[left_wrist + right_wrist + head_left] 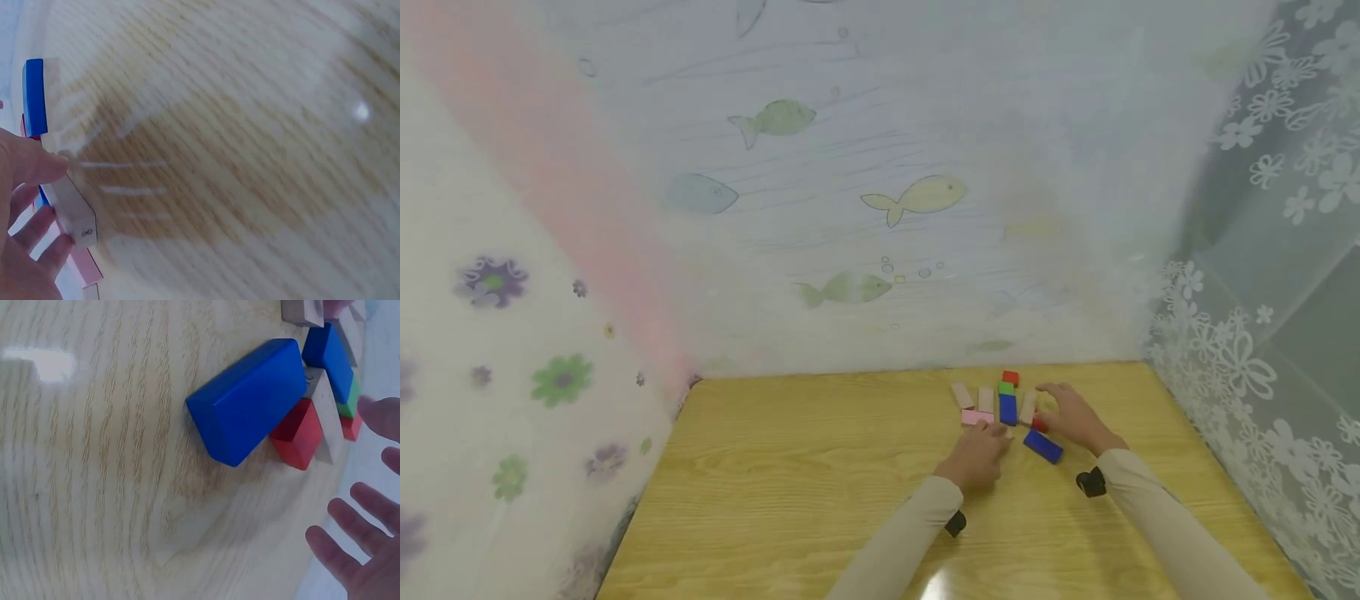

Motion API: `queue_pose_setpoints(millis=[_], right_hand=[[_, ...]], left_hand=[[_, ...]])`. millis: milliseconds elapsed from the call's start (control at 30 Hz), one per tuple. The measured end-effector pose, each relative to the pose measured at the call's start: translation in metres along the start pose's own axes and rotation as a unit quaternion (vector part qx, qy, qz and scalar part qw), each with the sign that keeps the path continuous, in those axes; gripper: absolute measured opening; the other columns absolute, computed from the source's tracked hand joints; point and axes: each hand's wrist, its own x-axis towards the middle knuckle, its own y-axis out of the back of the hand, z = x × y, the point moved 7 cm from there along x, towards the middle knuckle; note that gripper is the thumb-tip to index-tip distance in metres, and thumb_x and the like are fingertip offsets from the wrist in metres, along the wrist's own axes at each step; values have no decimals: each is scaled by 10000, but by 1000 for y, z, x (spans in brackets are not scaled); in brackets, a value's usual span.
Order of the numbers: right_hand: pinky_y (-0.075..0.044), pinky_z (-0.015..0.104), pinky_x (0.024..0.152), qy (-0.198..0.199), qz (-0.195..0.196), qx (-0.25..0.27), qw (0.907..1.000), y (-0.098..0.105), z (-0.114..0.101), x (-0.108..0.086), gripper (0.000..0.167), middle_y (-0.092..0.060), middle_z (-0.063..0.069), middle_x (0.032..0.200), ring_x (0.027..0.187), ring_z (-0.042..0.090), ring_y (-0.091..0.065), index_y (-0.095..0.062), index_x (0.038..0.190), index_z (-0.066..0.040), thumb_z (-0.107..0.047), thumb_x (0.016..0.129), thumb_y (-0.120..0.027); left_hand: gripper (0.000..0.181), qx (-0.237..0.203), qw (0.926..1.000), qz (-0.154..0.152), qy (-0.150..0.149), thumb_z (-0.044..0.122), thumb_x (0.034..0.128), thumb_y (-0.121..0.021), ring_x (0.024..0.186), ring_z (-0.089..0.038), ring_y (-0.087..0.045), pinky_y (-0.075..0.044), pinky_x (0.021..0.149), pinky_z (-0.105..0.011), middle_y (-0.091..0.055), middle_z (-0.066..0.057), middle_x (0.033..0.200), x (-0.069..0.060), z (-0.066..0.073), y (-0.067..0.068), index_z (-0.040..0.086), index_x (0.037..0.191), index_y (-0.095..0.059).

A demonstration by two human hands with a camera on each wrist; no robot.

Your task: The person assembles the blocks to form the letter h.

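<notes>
My left hand holds a plain wooden block between thumb and fingers, low over the table or on it. A pink block lies just beyond it. My right hand hovers beside the cluster with fingers spread and nothing in them. Nearest to it are a red block and a wooden block lying side by side. A blue block rests at an angle in front of them. Another blue block, a green block and a second red block form a line.
Two more wooden blocks lie at the left of the cluster. The wooden tabletop meets a wall painted with fish at the back. Flower-patterned panels rise on the right.
</notes>
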Motion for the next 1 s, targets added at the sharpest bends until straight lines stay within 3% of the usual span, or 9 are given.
queue_pose_setpoints(millis=[100, 267, 367, 500, 667, 833, 1000], right_hand=[[-431, 627, 888, 26, -65, 17, 10000, -7, 1, 6, 499, -462, 353, 1241, 1105, 511, -474, -492, 1267, 109, -118, 859, -667], [-437, 621, 884, 86, -157, -73, 9998, -18, 0, 18, 513, -460, 354, 1221, 1070, 494, -497, -481, 1274, 113, -120, 862, -678], [-437, 627, 880, 20, -175, -139, 9997, -22, -2, 23, 530, -448, 358, 1234, 1081, 501, -486, -472, 1287, 106, -124, 852, -670], [-427, 645, 882, -134, -188, -129, 9997, -24, 0, 25, 550, -424, 358, 1274, 1129, 526, -443, -470, 1298, 94, -133, 834, -661], [-431, 645, 874, -196, -371, -67, 9991, -27, 3, 23, 581, -403, 376, 1284, 1126, 530, -436, -449, 1306, 109, -153, 834, -665], [-411, 658, 893, -186, -431, -31, 9989, -32, 9, 23, 617, -379, 397, 1296, 1132, 540, -422, -407, 1326, 132, -186, 855, -648], [-379, 672, 914, -4, -226, 35, 9997, -35, 11, 23, 635, -428, 402, 1267, 1147, 565, -399, -428, 1293, 158, -204, 826, -659]], left_hand=[[444, 49, 10000, -13, -85, 127, 811, -642, 1075, -134, -520, -431, 934, -221, -565, 39, 1263, -2, -1, 2, 171, 1252, -617], [382, -374, 9980, -387, 325, 127, 838, -621, 1021, -92, -522, -459, 856, -236, -580, 82, 1176, -6, -4, 2, 198, 1213, -640], [356, -709, 9956, -471, 390, 106, 844, -614, 1082, -89, -541, -466, 897, -207, -563, 55, 1217, -9, -3, 3, 157, 1194, -647], [393, -1101, 9913, -688, 219, 130, 837, -616, 1170, -95, -529, -430, 973, -176, -448, 33, 1412, -15, 3, 1, 144, 1229, -609], [511, -1246, 9837, -1292, -113, 204, 867, -587, 1161, -58, -521, -431, 965, -171, -298, 71, 1516, -30, 13, -6, 197, 1367, -482], [567, -1412, 9767, -1583, -326, 217, 877, -566, 1242, -36, -445, -361, 1019, -147, -370, 98, 1465, -45, 20, -8, 206, 1425, -422], [593, -1565, 9730, -1683, -208, 343, 870, -617, 1266, -22, -411, -302, 1047, -131, -417, 110, 1421, -61, 20, -4, 206, 1419, -439]])
